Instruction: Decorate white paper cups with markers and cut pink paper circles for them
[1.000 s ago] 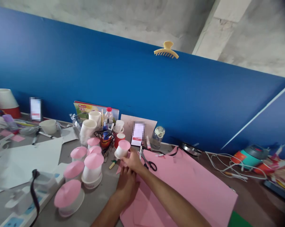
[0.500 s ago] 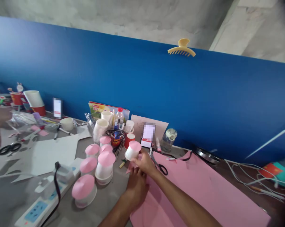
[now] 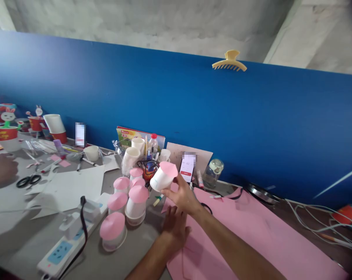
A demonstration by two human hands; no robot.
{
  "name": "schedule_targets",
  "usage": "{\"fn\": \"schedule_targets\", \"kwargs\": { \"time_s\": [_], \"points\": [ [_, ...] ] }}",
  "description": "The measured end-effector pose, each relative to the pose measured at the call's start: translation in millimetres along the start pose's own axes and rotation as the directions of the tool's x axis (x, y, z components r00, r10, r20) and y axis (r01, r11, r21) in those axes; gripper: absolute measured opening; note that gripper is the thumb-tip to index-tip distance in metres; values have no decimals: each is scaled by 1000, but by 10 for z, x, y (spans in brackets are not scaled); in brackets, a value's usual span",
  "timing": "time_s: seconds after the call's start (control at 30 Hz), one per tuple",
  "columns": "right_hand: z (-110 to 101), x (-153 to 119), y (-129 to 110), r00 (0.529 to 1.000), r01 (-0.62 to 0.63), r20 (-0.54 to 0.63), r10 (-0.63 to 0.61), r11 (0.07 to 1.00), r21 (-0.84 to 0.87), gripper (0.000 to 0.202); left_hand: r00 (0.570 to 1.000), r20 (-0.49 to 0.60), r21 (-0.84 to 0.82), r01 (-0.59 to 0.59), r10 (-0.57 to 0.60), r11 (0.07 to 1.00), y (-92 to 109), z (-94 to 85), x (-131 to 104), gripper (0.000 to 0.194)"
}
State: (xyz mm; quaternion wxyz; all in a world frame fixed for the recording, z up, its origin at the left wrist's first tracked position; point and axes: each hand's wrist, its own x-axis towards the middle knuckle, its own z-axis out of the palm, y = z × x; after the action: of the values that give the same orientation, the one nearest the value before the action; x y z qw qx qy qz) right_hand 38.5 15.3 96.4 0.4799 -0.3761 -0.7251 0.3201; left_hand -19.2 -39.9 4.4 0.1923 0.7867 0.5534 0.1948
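My right hand (image 3: 183,194) is closed round a white paper cup (image 3: 160,180) topped with a pink paper cone. The cup is raised off the table and tilted, its top leaning right. My left hand (image 3: 175,230) lies palm down just below, fingers stretched out over the edge of a large pink sheet (image 3: 246,229). To the left stands a group of white cups with pink cone tops, among them a front one (image 3: 113,226) and a taller stacked one (image 3: 137,194). A small green-and-cream stick (image 3: 157,201) lies beside the raised cup.
A power strip (image 3: 59,252) with plugs lies front left, near white paper (image 3: 73,186) and black-handled scissors (image 3: 28,181). Behind the cups stand a phone (image 3: 187,169), a glass jar (image 3: 213,173) and white cups (image 3: 131,157). Another person's blurred hand (image 3: 2,171) is far left. Cables (image 3: 307,221) run right.
My right hand has lifted the cone-topped cup and tilted it. My left hand stays on the pink sheet's edge. At far left the other person's hand has moved lower. The view has shifted slightly left.
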Motion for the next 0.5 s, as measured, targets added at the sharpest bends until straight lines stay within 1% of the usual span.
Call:
{"fn": "schedule_targets", "kwargs": {
  "time_s": [0.1, 0.23, 0.37, 0.43, 0.5],
  "points": [
    [95, 113, 32, 1000, 10, 16, -9, 1000, -27, 51, 1000, -10, -7, -8, 8, 1000, -23, 21, 20, 49],
    [242, 195, 168, 999, 44, 31, -42, 996, -76, 52, 999, -31, -8, -14, 13, 1000, -70, 104, 14, 52],
    [392, 227, 313, 990, 135, 49, -129, 983, -128, 54, 996, -88, 12, -5, 6, 1000, -111, 225, -3, 49],
    [452, 247, 360, 988, 154, 37, -150, 977, -150, 56, 992, -123, 24, -26, 29, 999, -137, 292, -9, 47],
    [496, 270, 389, 987, 160, 29, -157, 974, -163, 57, 983, -173, 32, -52, 57, 998, -171, 364, -13, 50]
  ]
}}
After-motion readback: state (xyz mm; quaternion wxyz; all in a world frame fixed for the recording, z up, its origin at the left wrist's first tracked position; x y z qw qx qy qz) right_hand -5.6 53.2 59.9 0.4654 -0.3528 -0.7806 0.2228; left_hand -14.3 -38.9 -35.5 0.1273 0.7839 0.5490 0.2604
